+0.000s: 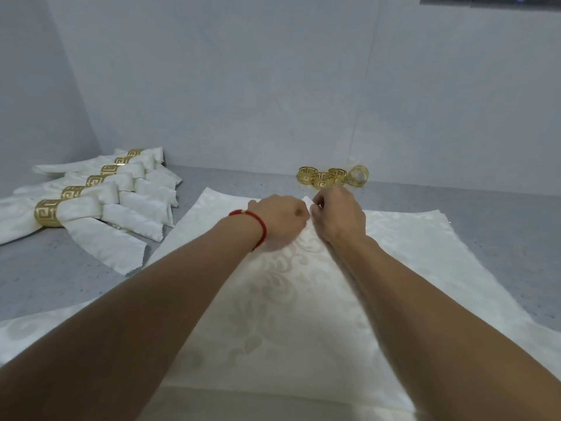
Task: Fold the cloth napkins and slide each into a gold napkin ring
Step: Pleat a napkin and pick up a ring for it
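Note:
A cream damask napkin (282, 314) lies spread on the grey table in front of me. My left hand (280, 217), with a red cord at the wrist, and my right hand (340, 215) meet at its far edge, and both pinch the folded-over corner (309, 203) between them. Several loose gold napkin rings (332, 176) stand just beyond my right hand, near the wall. At the far left a row of several folded napkins (100, 205), each in a gold ring (47, 212), lies overlapping.
The grey speckled table (501, 220) runs to a pale wall (273, 86) close behind the rings. Another piece of cream cloth (36, 332) lies at the lower left under my left forearm.

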